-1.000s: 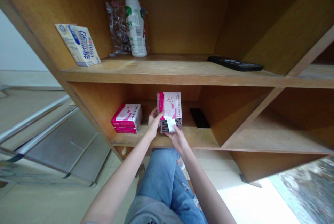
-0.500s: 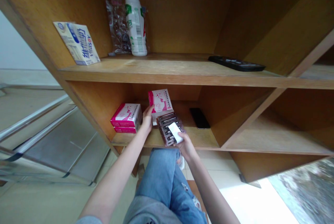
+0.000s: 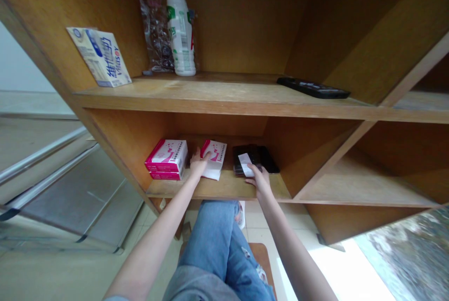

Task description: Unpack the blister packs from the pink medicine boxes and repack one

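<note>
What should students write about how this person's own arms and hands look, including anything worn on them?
The left hand and right hand are bare, with no gloves, and no ring, watch or bracelet shows. The forearms are slim and uncovered; only the edge of a grey sleeve shows, at the bottom of the view.

Dim shelves [image 3: 224,104], floor glare [image 3: 336,273] (right), warped edges

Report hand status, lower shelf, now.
Left hand on pink-and-white carton. Right hand at dark blister pack. Black phone beside it.
</note>
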### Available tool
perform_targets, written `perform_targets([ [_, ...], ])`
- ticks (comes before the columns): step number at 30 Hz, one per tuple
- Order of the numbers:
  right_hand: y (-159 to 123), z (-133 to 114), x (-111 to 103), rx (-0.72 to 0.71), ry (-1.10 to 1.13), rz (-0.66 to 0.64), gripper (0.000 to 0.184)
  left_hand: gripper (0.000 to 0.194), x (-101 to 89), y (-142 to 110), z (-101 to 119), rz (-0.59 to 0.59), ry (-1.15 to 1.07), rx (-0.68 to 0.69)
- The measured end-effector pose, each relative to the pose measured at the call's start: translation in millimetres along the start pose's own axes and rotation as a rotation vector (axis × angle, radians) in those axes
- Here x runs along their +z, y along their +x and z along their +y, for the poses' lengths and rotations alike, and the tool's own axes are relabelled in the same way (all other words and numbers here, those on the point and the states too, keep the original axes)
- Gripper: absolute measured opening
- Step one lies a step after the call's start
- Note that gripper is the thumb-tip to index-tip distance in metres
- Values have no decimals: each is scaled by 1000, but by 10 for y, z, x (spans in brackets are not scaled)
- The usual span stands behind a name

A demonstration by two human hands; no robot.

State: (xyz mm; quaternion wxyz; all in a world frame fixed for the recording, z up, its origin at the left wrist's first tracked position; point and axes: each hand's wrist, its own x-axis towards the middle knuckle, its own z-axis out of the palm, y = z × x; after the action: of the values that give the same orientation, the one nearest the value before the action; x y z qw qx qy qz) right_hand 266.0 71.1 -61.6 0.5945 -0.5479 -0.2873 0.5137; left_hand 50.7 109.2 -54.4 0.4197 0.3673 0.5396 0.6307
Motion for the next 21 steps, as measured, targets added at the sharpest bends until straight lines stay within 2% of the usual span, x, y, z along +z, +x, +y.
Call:
perform_targets([
  [2, 62, 25, 80, 1, -29, 3, 35, 49, 6, -139, 2, 47, 374, 263],
  [4, 102, 42, 159, 10, -45, -1, 37, 48, -1, -280, -32, -36, 690, 486],
  [6, 131, 56, 232, 44, -64, 0, 36, 49, -15, -382, -93, -149, 879, 605],
  [8, 158, 72, 297, 81, -92, -3, 33, 51, -23, -428, -161, -208, 986, 653],
  [11, 195, 98, 367, 75, -109, -26, 33, 53, 0, -420, -239, -196, 1047, 653],
  [17, 227, 108, 405, 45, -126, -43, 25, 58, 99, -379, -291, -174, 1043, 655],
  [21, 228, 127, 401, 18, -140, -38, 30, 58, 91, -385, -297, -196, 1006, 671],
])
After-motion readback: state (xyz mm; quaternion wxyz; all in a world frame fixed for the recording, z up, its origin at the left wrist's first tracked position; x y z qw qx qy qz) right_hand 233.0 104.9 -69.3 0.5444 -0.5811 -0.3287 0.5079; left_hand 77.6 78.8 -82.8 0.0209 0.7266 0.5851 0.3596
